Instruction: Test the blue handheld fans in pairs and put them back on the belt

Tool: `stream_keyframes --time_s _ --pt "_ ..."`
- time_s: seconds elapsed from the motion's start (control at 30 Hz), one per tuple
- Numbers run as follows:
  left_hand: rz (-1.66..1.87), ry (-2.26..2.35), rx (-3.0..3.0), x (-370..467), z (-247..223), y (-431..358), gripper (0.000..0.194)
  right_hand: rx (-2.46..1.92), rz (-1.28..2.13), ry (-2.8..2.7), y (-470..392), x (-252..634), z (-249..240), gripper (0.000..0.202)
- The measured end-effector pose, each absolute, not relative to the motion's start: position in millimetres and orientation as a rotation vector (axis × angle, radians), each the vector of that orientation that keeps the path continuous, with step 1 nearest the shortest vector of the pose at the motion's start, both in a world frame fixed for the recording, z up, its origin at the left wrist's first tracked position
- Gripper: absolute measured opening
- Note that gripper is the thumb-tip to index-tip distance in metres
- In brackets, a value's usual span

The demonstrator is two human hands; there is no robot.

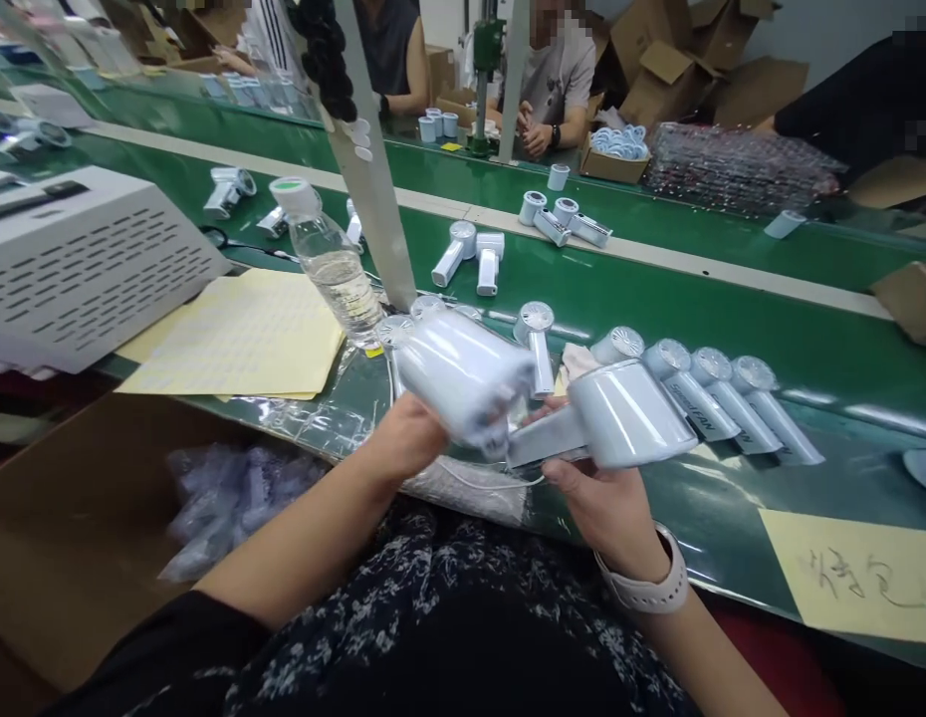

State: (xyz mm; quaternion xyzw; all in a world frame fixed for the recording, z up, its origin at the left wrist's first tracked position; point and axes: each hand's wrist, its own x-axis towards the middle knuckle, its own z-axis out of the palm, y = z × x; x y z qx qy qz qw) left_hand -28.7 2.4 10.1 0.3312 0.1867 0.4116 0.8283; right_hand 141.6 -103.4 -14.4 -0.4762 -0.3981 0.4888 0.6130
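My left hand is closed around a pale blue handheld fan, which is blurred by motion. Its fingers are partly hidden behind the fan. In my right hand is a second handheld fan, its wide round head turned to the right and its handle pointing toward my left hand. The two fans meet or overlap near the handle; I cannot tell if they touch. A thin white cable hangs below them. Just beyond my right hand, several bagged fans lie in a row on the green bench.
A water bottle stands beside a slanted metal post. Yellow label sheets and a vented white machine are at left. An open carton with plastic bags is below. More fans lie on the green belt; co-workers sit opposite.
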Motion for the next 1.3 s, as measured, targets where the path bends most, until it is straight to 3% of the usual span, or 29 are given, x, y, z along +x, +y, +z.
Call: stream_keyframes --time_s 0.07,0.37,0.63,1.1,1.3 --pt "0.968 0.396 0.785 -25 6 11 0.031 -1.092 1.066 -0.821 -104 146 -16 0.049" --pt "0.83 0.355 0.894 -22 -2 5 0.06 -1.04 1.216 -0.488 -96 157 -6 0.041" --pt "0.781 0.371 0.958 -20 1 -9 0.052 -0.905 1.356 -0.661 -111 147 -6 0.028" --pt "0.734 0.419 0.987 -15 1 -16 0.044 -1.006 1.507 -0.496 -113 144 -7 0.047" --pt "0.685 0.347 1.043 -18 4 -16 0.041 -0.929 1.545 -0.669 -115 144 -5 0.034"
